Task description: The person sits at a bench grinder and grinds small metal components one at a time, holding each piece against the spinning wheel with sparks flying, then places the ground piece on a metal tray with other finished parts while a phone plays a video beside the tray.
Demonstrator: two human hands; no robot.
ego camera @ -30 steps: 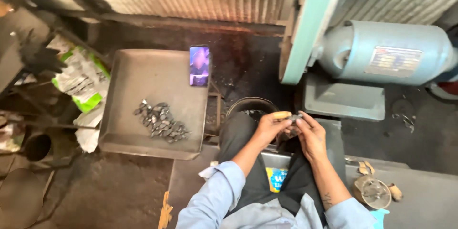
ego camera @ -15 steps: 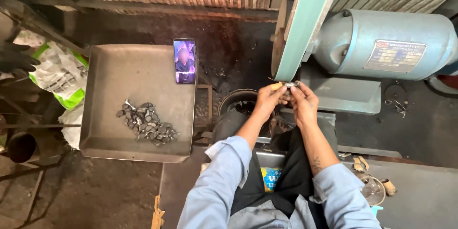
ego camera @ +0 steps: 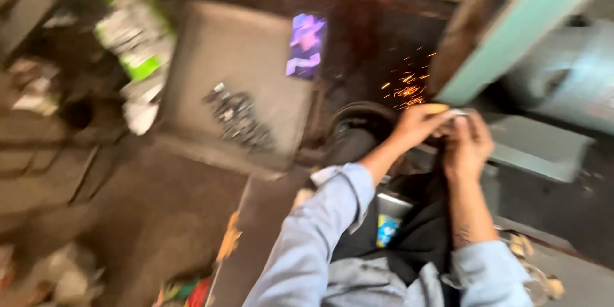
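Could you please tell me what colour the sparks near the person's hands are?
Orange, seen in the head view: the sparks fly just left of the left hand.

Dim, heavily motion-blurred view; orange sparks (ego camera: 406, 89) the brightest point

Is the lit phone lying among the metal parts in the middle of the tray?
No, the phone leans at the tray's far edge, apart from the metal parts.

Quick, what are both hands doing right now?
Left hand: closed on a small metal piece, sparks beside it.
Right hand: closed on the same piece.
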